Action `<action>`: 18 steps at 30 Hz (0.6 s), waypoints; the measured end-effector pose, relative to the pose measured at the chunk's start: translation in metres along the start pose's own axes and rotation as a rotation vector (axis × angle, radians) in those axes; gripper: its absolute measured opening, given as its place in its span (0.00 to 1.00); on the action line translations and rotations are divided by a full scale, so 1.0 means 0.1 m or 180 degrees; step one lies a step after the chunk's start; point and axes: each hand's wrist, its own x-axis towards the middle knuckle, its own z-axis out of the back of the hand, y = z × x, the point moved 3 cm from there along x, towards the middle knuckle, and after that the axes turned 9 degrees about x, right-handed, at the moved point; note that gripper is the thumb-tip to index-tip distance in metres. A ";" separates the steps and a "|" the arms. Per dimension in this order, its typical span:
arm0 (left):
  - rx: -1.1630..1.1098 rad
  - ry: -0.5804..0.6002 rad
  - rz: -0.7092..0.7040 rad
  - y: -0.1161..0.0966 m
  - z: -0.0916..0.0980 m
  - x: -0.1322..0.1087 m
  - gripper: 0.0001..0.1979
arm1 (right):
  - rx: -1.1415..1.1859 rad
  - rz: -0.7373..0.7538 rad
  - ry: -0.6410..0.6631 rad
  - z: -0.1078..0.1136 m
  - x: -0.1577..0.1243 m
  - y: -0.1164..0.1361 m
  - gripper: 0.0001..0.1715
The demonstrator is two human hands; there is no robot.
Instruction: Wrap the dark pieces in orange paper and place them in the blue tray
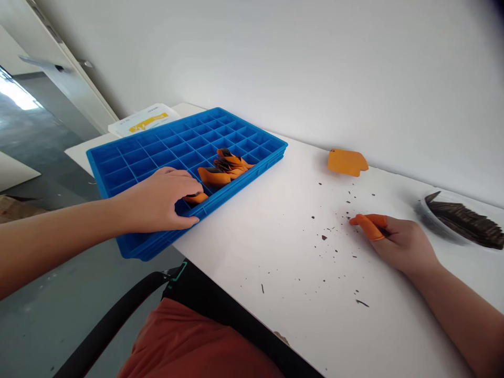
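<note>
My left hand reaches into a blue compartment tray, its thumb by the near rim. Its fingers curl over an orange folded piece, partly hidden beneath them. More orange pieces with dark strips fill the compartments just beyond. My right hand is over the white table, wearing orange finger cots on the thumb and a finger. Those fingertips are pressed together; whatever is between them is too small or hidden to tell.
Dark crumbs are scattered across the white table. An orange sheet lies near the wall. To the right, a bowl holds stacked dark strips. A white-and-yellow packet lies behind the tray. A chair armrest is below.
</note>
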 end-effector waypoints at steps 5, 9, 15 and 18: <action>-0.0137 -0.0056 0.0439 -0.04 -0.06 -0.03 0.22 | 0.0039 0.0050 0.0067 -0.01 -0.01 0.01 0.30; -0.0153 -0.0199 0.0454 -0.09 -0.07 -0.05 0.17 | 0.0030 0.0002 0.0086 0.00 0.04 -0.05 0.29; -0.0259 -0.0726 0.0318 -0.09 -0.12 -0.07 0.14 | -0.0091 0.0062 0.0198 -0.02 0.16 -0.23 0.29; -0.0237 -0.0906 0.0256 -0.07 -0.16 -0.09 0.15 | -0.0236 0.0312 0.0068 -0.02 0.21 -0.29 0.30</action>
